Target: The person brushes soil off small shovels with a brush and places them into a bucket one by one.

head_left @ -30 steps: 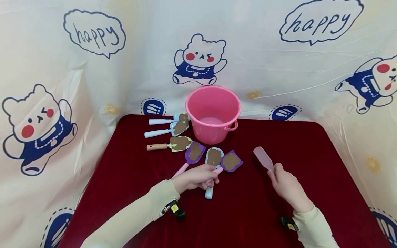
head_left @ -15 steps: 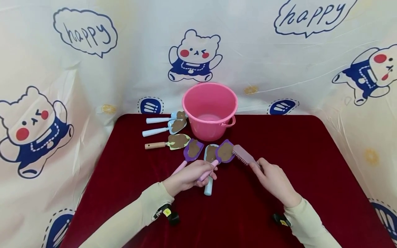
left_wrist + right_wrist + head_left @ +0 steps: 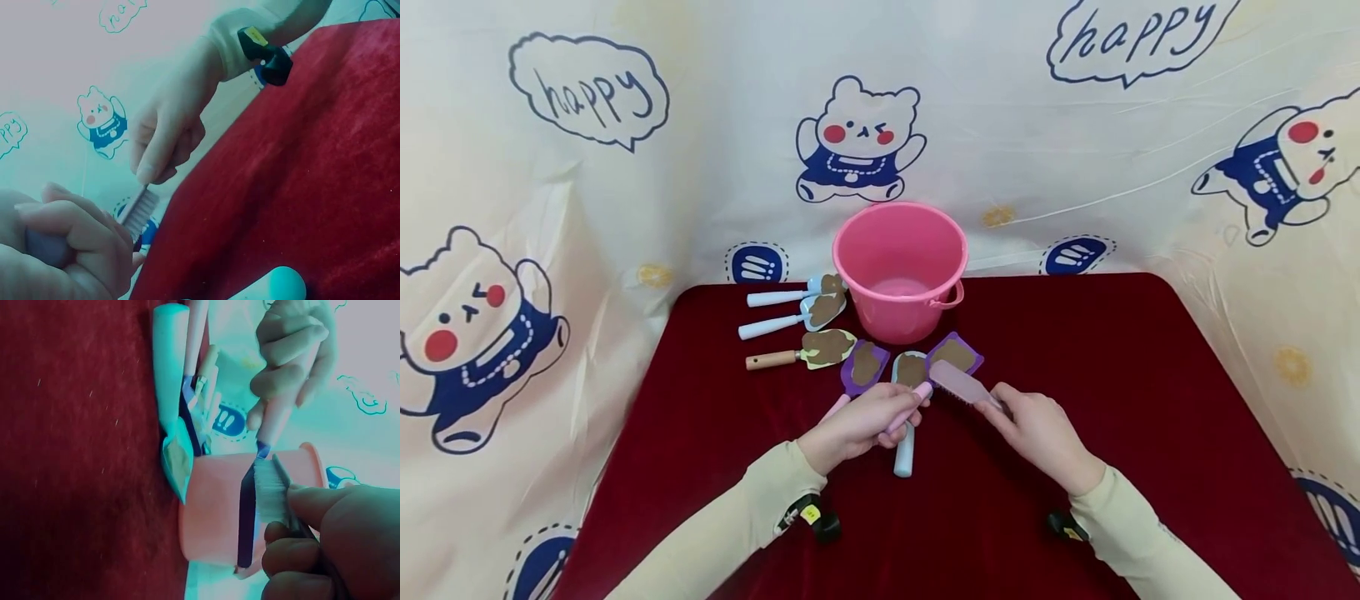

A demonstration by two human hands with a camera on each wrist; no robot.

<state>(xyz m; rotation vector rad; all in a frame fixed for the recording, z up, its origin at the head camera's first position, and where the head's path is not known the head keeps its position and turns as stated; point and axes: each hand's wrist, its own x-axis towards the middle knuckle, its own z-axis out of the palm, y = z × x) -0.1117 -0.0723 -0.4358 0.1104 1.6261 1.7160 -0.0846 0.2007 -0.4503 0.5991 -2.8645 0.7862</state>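
Note:
My left hand [image 3: 865,421] grips the pink handle of a small purple trowel [image 3: 953,353], its blade smeared with brown and held above the table. In my right hand [image 3: 1041,433] is a pale pink brush [image 3: 958,385], pinched by its handle. The right wrist view shows the white bristles [image 3: 270,494] against the face of the purple blade [image 3: 247,519]. Beneath the held trowel lies a light blue trowel [image 3: 905,454] with brown on its blade, partly hidden by my left hand. Another purple trowel [image 3: 863,367] lies just left of it, its handle mostly covered.
A pink bucket [image 3: 898,312] stands at the back of the dark red table [image 3: 1075,342], its handle hanging at the right. Left of it lie a wooden-handled trowel [image 3: 826,348] and two light blue trowels [image 3: 823,310], all with brown on their blades. A printed curtain [image 3: 715,150] surrounds the table.
My right hand has brought the brush leftward from apart onto the purple trowel's blade. The brush now lies across the blade's near part; my left hand keeps its hold, the trowel shifting slightly.

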